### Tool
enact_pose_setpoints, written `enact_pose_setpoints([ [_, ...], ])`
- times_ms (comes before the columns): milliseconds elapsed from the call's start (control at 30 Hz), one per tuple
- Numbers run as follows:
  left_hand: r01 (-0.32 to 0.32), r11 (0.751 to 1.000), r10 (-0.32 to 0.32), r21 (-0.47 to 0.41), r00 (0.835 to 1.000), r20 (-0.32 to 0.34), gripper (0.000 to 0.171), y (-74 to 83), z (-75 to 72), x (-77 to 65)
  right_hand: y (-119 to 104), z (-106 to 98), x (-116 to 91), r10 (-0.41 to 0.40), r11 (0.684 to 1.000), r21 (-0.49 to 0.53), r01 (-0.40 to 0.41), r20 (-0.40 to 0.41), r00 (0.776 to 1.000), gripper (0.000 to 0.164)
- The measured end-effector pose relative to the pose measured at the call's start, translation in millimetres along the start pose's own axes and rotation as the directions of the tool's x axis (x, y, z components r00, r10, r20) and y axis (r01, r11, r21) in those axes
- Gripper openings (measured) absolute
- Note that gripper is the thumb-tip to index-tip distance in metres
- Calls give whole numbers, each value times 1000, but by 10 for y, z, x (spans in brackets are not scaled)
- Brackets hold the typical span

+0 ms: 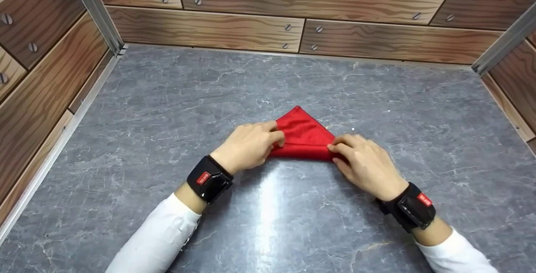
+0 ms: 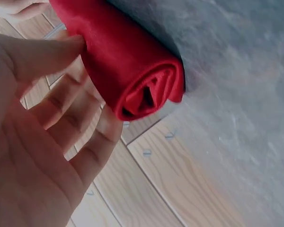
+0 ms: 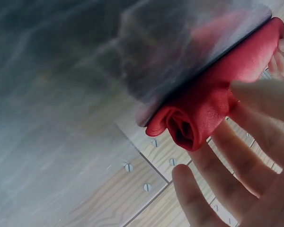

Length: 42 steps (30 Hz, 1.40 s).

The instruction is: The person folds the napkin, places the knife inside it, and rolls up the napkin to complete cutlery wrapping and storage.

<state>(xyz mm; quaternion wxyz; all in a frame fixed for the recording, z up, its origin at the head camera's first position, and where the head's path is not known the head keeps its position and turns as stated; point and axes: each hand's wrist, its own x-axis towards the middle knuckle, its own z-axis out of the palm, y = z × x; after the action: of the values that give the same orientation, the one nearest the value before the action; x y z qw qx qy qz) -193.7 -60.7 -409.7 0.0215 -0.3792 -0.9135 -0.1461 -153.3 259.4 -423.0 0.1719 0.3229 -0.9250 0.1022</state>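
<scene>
A red cloth (image 1: 302, 125) lies on the grey surface, its near edge rolled into a tube and its far part a flat triangle pointing away. At the left end of the roll, my left hand (image 1: 250, 144) grips it with curled fingers. My right hand (image 1: 368, 162) pinches the right end between thumb and fingers. In the left wrist view, the rolled cloth (image 2: 128, 56) shows a spiral open end, with the thumb against its near side and fingers on the far side. From the right wrist, the other end of the roll (image 3: 206, 106) looks looser.
A grey marbled tabletop (image 1: 293, 222) spreads around the cloth, with a bright glare streak in front. Wood-patterned panels (image 1: 234, 28) stand along the back, left and right, with metal posts (image 1: 98, 9) at the corners. Both wrists wear black straps (image 1: 209, 179).
</scene>
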Motion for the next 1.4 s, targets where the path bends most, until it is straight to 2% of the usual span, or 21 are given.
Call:
enact_pose_setpoints([
  [100,5,1000,-5,21,1000,2,9,25,-42,-3,8,-15,-14,15,1000,3,-15,31,999,36],
  [233,21,1000,-21,20,1000,14,20,29,-58,9,23,-27,-26,38,999,4,-39,83,996,46],
  [433,41,999,-42,17,999,29,25,-2,-22,16,35,-26,-38,50,999,-21,-48,146,988,52],
  [467,31,999,-32,27,999,15,25,-46,40,21,35,-23,-38,49,999,-26,-45,152,987,51],
  [533,33,999,-33,10,999,28,26,-99,110,32,38,-16,-38,43,999,-30,-39,159,986,49],
  [700,28,1000,-28,13,997,67,26,-353,465,130,38,-10,-34,16,1000,-21,-13,148,989,37],
  [767,22,1000,-23,15,998,59,25,-446,594,165,36,-14,-33,10,1000,-17,-8,142,990,33],
  [867,37,999,-34,-32,996,76,22,-295,366,106,35,-18,-31,19,1000,-11,-18,143,990,28],
  [1000,101,988,-87,-117,989,121,20,-1,-37,7,31,-36,-16,52,998,12,-55,142,988,27],
  [1033,104,987,-90,-120,989,114,19,-63,58,24,30,-41,-14,60,998,17,-63,138,989,27],
  [1100,113,985,-99,-130,989,105,18,-133,152,51,31,-49,-13,74,996,34,-79,128,989,28],
  [1233,71,991,-67,-110,997,40,17,-373,470,121,38,-51,-18,88,994,49,-94,111,990,23],
  [1267,75,990,-70,-121,997,46,18,-334,406,110,41,-51,-17,89,994,53,-96,110,990,22],
  [1333,69,989,-63,-128,997,51,19,-325,391,102,45,-53,-13,92,993,57,-99,113,989,20],
  [1400,70,990,-62,-125,996,72,18,-258,299,75,46,-55,-8,100,992,65,-108,124,987,21],
])
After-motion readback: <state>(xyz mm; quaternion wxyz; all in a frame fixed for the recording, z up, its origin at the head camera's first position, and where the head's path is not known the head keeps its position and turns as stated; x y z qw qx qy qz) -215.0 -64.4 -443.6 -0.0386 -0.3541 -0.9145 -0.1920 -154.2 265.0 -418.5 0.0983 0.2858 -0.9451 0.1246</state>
